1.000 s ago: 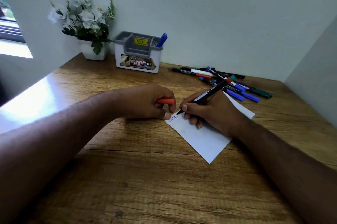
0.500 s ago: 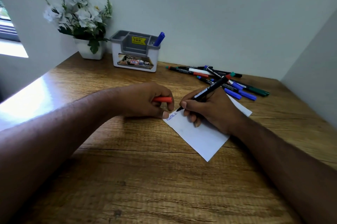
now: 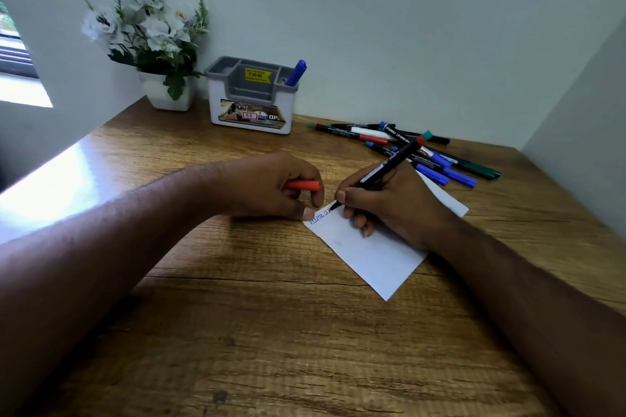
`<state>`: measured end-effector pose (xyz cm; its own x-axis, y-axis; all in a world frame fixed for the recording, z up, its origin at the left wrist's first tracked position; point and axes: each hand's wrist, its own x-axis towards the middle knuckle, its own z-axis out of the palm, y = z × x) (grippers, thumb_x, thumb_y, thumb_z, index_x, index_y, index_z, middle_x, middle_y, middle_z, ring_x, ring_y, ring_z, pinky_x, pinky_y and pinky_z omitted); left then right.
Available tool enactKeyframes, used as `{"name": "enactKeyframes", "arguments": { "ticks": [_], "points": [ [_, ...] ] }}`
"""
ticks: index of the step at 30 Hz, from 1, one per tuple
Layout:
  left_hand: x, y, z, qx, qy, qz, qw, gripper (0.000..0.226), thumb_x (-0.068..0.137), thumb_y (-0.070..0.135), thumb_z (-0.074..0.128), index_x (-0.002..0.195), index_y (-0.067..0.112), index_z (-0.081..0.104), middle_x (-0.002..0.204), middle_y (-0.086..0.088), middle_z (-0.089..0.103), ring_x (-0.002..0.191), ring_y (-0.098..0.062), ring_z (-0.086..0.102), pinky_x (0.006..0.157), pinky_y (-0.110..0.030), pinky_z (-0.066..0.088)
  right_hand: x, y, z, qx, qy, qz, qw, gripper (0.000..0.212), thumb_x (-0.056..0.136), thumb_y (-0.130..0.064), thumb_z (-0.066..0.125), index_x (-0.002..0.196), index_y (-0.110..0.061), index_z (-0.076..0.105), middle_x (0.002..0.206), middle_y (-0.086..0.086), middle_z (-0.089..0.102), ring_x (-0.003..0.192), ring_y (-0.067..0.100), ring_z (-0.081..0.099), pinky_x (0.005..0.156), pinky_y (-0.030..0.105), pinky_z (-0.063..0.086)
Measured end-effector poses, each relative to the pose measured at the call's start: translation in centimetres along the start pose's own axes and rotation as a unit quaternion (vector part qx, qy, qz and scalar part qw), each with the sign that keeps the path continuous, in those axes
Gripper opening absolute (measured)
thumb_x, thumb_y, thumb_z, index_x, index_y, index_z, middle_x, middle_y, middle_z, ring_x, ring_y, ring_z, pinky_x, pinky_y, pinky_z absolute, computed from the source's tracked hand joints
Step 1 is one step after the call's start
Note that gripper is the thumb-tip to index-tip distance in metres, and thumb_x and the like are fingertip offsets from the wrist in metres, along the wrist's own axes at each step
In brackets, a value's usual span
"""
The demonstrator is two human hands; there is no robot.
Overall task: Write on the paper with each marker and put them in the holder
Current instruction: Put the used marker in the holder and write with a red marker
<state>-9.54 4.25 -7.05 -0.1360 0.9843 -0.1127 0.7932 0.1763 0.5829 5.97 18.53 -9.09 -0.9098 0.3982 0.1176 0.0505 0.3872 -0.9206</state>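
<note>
I am in the writing step with the second marker. My right hand (image 3: 393, 209) has a closed grip on the black-barrelled marker (image 3: 382, 172), its tip touching the paper (image 3: 372, 257) near the paper's upper-left corner, right of centre in the frame. My left hand (image 3: 271, 189) is curled shut around the red cap (image 3: 302, 185), with the thumb pressing that corner of the paper flat on the desk (image 3: 271, 332).

A short line of blue scribble already sits along the paper's top edge; I cannot read it as words. Next, as I judge it, I finish the stroke, bring cap and marker together, then reach up to the holder (image 3: 252, 96) at upper centre — one blue marker (image 3: 296, 72) already stands in its right compartment. The pile of markers (image 3: 423, 152) at upper right waits its turn, well apart from the holder.

The holder carries a yellow price sticker reading "49.00" and a front label with a handwritten "42" and letters "OP" — the rest is too small. A flower pot (image 3: 166, 91) stands just left of it.
</note>
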Motion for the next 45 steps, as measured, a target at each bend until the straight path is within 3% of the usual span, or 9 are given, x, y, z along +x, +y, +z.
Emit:
{"name": "enactKeyframes", "arguments": {
  "ticks": [6,12,15,26,31,45],
  "points": [
    [-0.04,-0.17,0.05,-0.021,-0.002,0.007,1.000,0.026,0.084,0.028,0.069,0.108,0.039,0.065,0.103,0.009,0.066,0.088,-0.013,0.060,0.072,-0.026,0.048,-0.08,-0.10,-0.17,0.017,0.022,0.006,1.000,0.010,0.087,0.000,0.066,0.086,0.010,0.068,0.062,0.015,0.066,0.046,0.018,0.060,0.045,0.029,0.054],
    [-0.18,-0.25,-0.01,-0.040,-0.003,0.012,0.999,0.028,0.083,0.026,0.070,0.107,0.039,0.067,0.109,0.024,0.065,0.100,0.004,0.059,0.080,-0.012,0.042,-0.08,-0.19,-0.14,0.001,0.018,0.013,1.000,0.010,0.086,-0.001,0.067,0.087,0.009,0.069,0.064,0.016,0.067,0.048,0.017,0.061,0.046,0.027,0.054],
    [-0.13,-0.47,-0.02,-0.040,-0.005,0.014,0.999,0.028,0.083,0.025,0.070,0.105,0.042,0.067,0.103,0.033,0.064,0.101,0.011,0.058,0.080,-0.008,0.041,-0.13,-0.29,-0.11,0.004,0.023,0.013,1.000,0.011,0.086,0.000,0.066,0.087,0.010,0.068,0.063,0.016,0.065,0.047,0.017,0.060,0.045,0.027,0.054],
    [0.09,-0.66,-0.07,-0.036,-0.013,0.021,0.999,0.026,0.082,0.024,0.070,0.105,0.035,0.070,0.099,0.030,0.066,0.096,0.014,0.058,0.074,-0.002,0.042,-0.12,-0.27,0.04,0.006,0.046,0.021,0.999,0.009,0.086,0.000,0.066,0.082,0.008,0.068,0.058,0.013,0.064,0.045,0.017,0.059,0.043,0.028,0.053],
    [0.12,-0.71,-0.14,-0.037,-0.019,0.019,0.999,0.023,0.082,0.024,0.070,0.101,0.038,0.070,0.108,0.022,0.069,0.101,0.003,0.062,0.095,-0.025,0.048,-0.20,-0.36,0.04,0.008,0.046,0.023,0.999,0.008,0.086,-0.001,0.066,0.081,0.005,0.069,0.059,0.013,0.065,0.044,0.016,0.060,0.044,0.028,0.054],
    [0.17,-0.66,-0.14,-0.038,-0.022,0.016,0.999,0.024,0.081,0.027,0.071,0.101,0.041,0.070,0.105,0.027,0.068,0.099,0.007,0.061,0.091,-0.020,0.046,-0.16,-0.25,0.03,0.000,0.058,0.021,0.998,0.009,0.086,-0.001,0.066,0.082,0.006,0.069,0.058,0.012,0.064,0.045,0.016,0.059,0.043,0.028,0.053]
  ]
}}
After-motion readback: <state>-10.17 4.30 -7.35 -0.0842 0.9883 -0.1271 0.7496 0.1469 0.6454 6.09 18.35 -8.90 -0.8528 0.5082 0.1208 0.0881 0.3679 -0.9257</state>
